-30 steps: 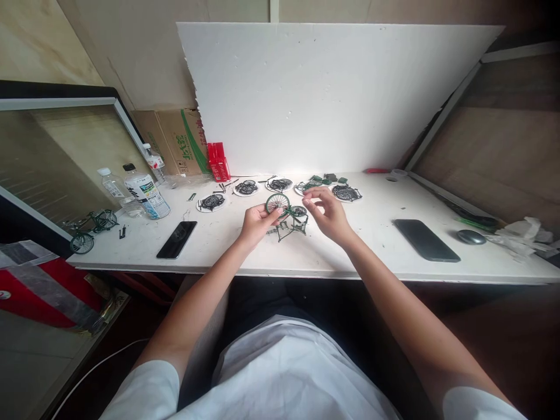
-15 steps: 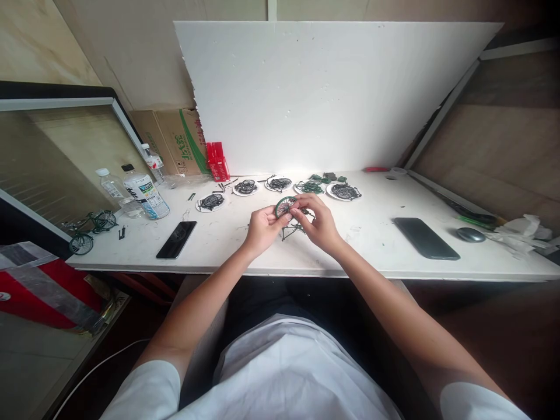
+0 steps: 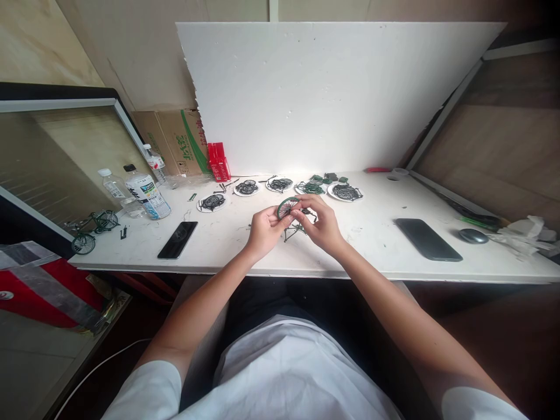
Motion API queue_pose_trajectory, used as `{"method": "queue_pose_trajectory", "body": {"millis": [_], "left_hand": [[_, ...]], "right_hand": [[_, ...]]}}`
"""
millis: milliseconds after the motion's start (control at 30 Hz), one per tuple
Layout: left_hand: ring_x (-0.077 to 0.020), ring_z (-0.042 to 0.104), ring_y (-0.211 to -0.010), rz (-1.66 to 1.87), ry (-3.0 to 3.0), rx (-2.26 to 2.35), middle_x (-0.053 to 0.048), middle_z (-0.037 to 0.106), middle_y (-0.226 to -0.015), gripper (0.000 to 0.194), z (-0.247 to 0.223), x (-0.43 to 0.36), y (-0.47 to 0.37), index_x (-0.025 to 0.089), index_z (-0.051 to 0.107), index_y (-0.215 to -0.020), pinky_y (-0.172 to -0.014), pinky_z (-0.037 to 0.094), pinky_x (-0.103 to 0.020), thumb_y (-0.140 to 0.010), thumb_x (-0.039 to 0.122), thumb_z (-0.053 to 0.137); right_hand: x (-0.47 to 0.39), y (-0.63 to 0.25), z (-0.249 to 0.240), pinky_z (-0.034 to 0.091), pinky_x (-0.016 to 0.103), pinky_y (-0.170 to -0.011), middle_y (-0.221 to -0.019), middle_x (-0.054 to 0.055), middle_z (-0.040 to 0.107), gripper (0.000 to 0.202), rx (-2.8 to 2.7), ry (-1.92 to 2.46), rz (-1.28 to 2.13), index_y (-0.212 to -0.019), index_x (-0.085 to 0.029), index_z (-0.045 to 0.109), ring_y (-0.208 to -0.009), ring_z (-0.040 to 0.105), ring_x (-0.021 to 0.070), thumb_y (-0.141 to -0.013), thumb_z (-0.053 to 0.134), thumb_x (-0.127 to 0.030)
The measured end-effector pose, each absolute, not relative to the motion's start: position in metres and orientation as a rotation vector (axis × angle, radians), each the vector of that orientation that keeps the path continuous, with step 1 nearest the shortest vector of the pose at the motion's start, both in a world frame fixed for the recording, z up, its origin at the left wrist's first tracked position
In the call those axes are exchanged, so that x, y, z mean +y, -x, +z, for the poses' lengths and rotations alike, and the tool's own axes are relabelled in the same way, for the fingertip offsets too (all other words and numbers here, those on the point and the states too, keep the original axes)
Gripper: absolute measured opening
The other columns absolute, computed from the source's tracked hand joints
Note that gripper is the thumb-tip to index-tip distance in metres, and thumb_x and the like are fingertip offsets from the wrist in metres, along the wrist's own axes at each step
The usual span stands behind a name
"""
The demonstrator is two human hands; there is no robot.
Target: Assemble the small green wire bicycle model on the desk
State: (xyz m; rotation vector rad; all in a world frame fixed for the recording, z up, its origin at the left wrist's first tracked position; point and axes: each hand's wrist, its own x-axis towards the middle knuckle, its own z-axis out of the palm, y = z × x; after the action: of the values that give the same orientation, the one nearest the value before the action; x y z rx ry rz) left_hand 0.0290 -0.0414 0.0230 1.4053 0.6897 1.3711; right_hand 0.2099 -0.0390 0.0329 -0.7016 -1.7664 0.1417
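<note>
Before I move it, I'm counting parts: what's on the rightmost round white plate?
Tangled thin black parts lie on the round white plate, hiding its middle and any lower pieces.

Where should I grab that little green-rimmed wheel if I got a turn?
Probably by the upper-left part of its rim, coming from the far side. The left hand and right hand hold the green-rimmed wheel lower down and at the right, leaving that curved edge uncovered. Pinch gently there; the spokes look thin.
</note>
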Motion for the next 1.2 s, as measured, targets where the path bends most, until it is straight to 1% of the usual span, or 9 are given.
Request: {"method": "queue_pose_trajectory", "body": {"millis": [133, 267, 367, 467, 600, 767, 900, 967, 1200], "left_hand": [[-0.0237, 0.079, -0.098, 1.398, -1.402, 0.742, -0.011, 0.083, -0.109, 0.044, 0.024, -0.046, -0.031, 0.015, 0.078, -0.115, -0.094, 0.061, -0.034, -0.082, 0.041, 0.092], [-0.0261, 0.079, -0.105, 1.441, -1.397, 0.745, -0.012, 0.082, -0.114, 0.043, 0.027, -0.053, -0.034, 0.017, 0.076, -0.115, -0.098, 0.06, -0.036, -0.081, 0.038, 0.093], [-0.0272, 0.079, -0.111, 1.488, -1.448, 0.749, -0.012, 0.082, -0.119, 0.04, 0.028, -0.057, -0.034, 0.019, 0.076, -0.115, -0.102, 0.06, -0.037, -0.084, 0.037, 0.091], [-0.0277, 0.079, -0.113, 1.532, -1.494, 0.754, -0.012, 0.081, -0.122, 0.036, 0.029, -0.058, -0.034, 0.019, 0.077, -0.116, -0.105, 0.06, -0.039, -0.086, 0.037, 0.089], [-0.0298, 0.077, -0.119, 1.539, -1.474, 0.767, -0.012, 0.081, -0.124, 0.037, 0.029, -0.061, -0.033, 0.021, 0.077, -0.116, -0.109, 0.059, -0.043, -0.085, 0.035, 0.09], [-0.0289, 0.074, -0.126, 1.524, -1.425, 0.753, -0.009, 0.079, -0.129, 0.035, 0.029, -0.064, -0.034, 0.024, 0.077, -0.115, -0.112, 0.058, -0.042, -0.085, 0.035, 0.091], [-0.0292, 0.077, -0.122, 1.587, -1.502, 0.766, -0.01, 0.079, -0.128, 0.035, 0.028, -0.064, -0.034, 0.023, 0.075, -0.116, -0.109, 0.06, -0.043, -0.087, 0.037, 0.089], [-0.0293, 0.077, -0.121, 1.614, -1.528, 0.772, -0.011, 0.079, -0.129, 0.034, 0.028, -0.063, -0.034, 0.022, 0.074, -0.115, -0.108, 0.061, -0.043, -0.089, 0.037, 0.088], [-0.0307, 0.072, -0.13, 1.597, -1.491, 0.759, -0.011, 0.076, -0.137, 0.037, 0.024, -0.059, -0.034, 0.023, 0.071, -0.116, -0.114, 0.059, -0.047, -0.088, 0.04, 0.088]], "right_hand": [[-0.039, -0.21, 0.032, 0.055, 0.057, -0.109, -0.126, 0.01, 0.078, 0.014, -1.769, 0.673, 0.078, -0.103, -0.028, 0.072, -0.126, 0.07, 0.0315, -0.106, 0.065, -0.041], [-0.042, -0.209, 0.033, 0.052, 0.061, -0.114, -0.131, 0.008, 0.078, 0.014, -1.753, 0.647, 0.039, -0.102, -0.03, 0.071, -0.133, 0.066, 0.0332, -0.108, 0.062, -0.039], [-0.045, -0.206, 0.035, 0.05, 0.061, -0.115, -0.134, 0.008, 0.077, 0.014, -1.72, 0.654, 0.035, -0.101, -0.03, 0.072, -0.133, 0.066, 0.033, -0.107, 0.064, -0.039], [-0.048, -0.204, 0.036, 0.049, 0.061, -0.115, -0.133, 0.009, 0.076, 0.018, -1.683, 0.7, 0.061, -0.098, -0.029, 0.074, -0.13, 0.066, 0.0332, -0.105, 0.066, -0.043], [-0.049, -0.201, 0.034, 0.049, 0.061, -0.114, -0.13, 0.01, 0.075, 0.023, -1.647, 0.753, 0.08, -0.095, -0.028, 0.075, -0.129, 0.064, 0.0337, -0.105, 0.066, -0.047], [-0.049, -0.198, 0.029, 0.052, 0.06, -0.109, -0.129, 0.009, 0.074, 0.018, -1.613, 0.768, -0.015, -0.096, -0.029, 0.074, -0.129, 0.063, 0.0342, -0.105, 0.065, -0.041], [-0.05, -0.194, 0.024, 0.052, 0.061, -0.108, -0.128, 0.01, 0.072, 0.011, -1.588, 0.772, -0.151, -0.099, -0.03, 0.073, -0.126, 0.063, 0.0345, -0.105, 0.066, -0.037], [-0.051, -0.192, 0.023, 0.055, 0.06, -0.104, -0.126, 0.011, 0.071, 0.009, -1.585, 0.766, -0.152, -0.101, -0.03, 0.073, -0.124, 0.063, 0.034, -0.105, 0.067, -0.036], [-0.056, -0.186, 0.022, 0.057, 0.057, -0.095, -0.121, 0.012, 0.07, 0.012, -1.549, 0.789, -0.047, -0.104, -0.031, 0.078, -0.121, 0.063, 0.0345, -0.104, 0.069, -0.038]]}}
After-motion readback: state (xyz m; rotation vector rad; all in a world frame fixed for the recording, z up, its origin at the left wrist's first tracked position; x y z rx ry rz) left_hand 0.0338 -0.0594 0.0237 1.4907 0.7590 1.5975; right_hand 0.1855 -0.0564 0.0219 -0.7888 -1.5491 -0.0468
